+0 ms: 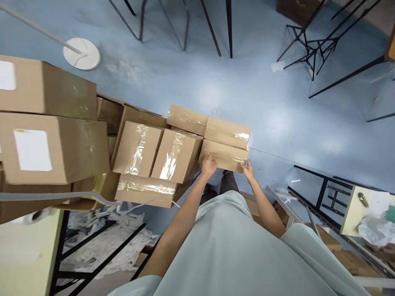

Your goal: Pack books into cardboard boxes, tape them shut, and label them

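A taped cardboard box [226, 155] lies just in front of my body, flush against another box [227, 132] behind it. My left hand [209, 165] has its fingers curled at the near left part of the front box. At its near right corner, my right hand [247, 170] grips the end, fingers along the side. Clear tape runs across the box's top. Left of these, two taped boxes [138, 149] stand side by side, and a further box [188, 119] adjoins at the back. The undersides of the boxes are hidden.
Larger cartons with white labels [32, 150] are stacked at the left. A pale table [27, 255] stands at the lower left, with white scraps [101, 250] beside it. A round stand base [82, 53] and black table legs [231, 28] rest on the blue floor. A box cutter [363, 200] lies at right.
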`<state>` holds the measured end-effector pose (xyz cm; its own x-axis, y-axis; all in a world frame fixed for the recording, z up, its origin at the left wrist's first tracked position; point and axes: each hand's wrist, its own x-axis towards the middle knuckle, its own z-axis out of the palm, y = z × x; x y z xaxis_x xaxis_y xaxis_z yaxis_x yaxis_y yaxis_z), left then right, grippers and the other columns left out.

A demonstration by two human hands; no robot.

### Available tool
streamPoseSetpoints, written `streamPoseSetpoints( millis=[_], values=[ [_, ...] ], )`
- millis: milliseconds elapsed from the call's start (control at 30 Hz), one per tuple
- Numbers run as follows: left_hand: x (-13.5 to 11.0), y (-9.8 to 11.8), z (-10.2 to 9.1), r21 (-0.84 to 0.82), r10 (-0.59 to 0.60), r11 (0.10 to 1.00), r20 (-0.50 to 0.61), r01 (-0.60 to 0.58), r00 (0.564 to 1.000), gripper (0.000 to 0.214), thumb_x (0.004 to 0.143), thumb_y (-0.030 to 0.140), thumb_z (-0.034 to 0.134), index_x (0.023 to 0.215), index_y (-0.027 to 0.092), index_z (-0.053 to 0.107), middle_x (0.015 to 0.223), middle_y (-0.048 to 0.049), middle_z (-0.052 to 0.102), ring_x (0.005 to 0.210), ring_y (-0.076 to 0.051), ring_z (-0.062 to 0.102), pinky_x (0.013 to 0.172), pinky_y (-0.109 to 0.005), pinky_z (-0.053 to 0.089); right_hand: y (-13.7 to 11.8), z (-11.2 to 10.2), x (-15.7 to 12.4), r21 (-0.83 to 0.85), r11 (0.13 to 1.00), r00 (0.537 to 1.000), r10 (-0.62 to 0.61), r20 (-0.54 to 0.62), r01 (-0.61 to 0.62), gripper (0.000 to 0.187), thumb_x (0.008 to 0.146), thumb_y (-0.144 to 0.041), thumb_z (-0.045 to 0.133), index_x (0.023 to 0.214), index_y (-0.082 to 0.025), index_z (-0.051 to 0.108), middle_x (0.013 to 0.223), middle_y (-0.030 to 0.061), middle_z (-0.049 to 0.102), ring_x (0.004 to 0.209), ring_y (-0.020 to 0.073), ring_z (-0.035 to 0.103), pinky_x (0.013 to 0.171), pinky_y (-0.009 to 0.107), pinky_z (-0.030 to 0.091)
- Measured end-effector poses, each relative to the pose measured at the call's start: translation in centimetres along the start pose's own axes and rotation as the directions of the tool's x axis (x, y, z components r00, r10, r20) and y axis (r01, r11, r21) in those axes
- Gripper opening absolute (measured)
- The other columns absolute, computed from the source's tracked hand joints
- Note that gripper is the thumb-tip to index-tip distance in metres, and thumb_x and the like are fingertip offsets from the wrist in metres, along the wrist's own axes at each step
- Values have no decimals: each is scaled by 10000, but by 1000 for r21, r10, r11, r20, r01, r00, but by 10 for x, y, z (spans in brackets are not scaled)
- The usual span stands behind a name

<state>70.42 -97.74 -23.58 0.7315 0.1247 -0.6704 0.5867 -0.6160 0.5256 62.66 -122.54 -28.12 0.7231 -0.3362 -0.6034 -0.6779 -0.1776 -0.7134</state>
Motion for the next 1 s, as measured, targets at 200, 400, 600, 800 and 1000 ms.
streamPoseSetpoints(
  millis=[200,400,600,800,1000],
  values=[
    [-54,-2,-33,-169,94,980,-50,-101,994,463,925,241,707,1380,161,737,1537,-216,698,1494,-360,633,1308,-534,449,-38,-12,-10,-106,994,999,-32,1,32,905,849,-772,625,1424,-75,670,1560,319,648,1530,401,592,1255,619,477],
    [-142,-37,-92,-376,182,884,-267,-277,946,330,992,397,603,1206,209,771,1371,-139,806,1323,-288,750,1205,-456,543,-113,6,-50,-143,929,934,-317,167,341,778,857,-827,605,1229,-166,776,1372,243,788,1297,358,757,1144,562,583],
    [-260,-126,-154,-564,-14,690,-637,-453,771,340,876,582,721,900,242,733,1291,-145,832,1255,-328,774,1205,-512,526,-183,98,-166,50,767,652,-576,493,640,697,885,-807,672,1168,-184,805,1245,210,845,1210,363,805,1126,559,609],
    [-406,-245,-190,-573,-283,608,-804,-550,523,313,858,572,735,889,262,766,1286,-117,833,1274,-324,748,1240,-513,496,-174,209,-341,206,693,289,-526,800,691,604,925,-757,715,1193,-227,825,1252,178,854,1187,361,817,1103,566,629],
    [-547,-349,-175,-479,-491,610,-854,-631,174,253,920,490,714,955,267,826,1273,-116,829,1240,-302,763,1204,-503,538,-123,292,-510,292,635,-84,-336,938,715,564,957,-738,708,1213,-250,830,1250,156,856,1181,347,813,1093,548,635]
  ],
)
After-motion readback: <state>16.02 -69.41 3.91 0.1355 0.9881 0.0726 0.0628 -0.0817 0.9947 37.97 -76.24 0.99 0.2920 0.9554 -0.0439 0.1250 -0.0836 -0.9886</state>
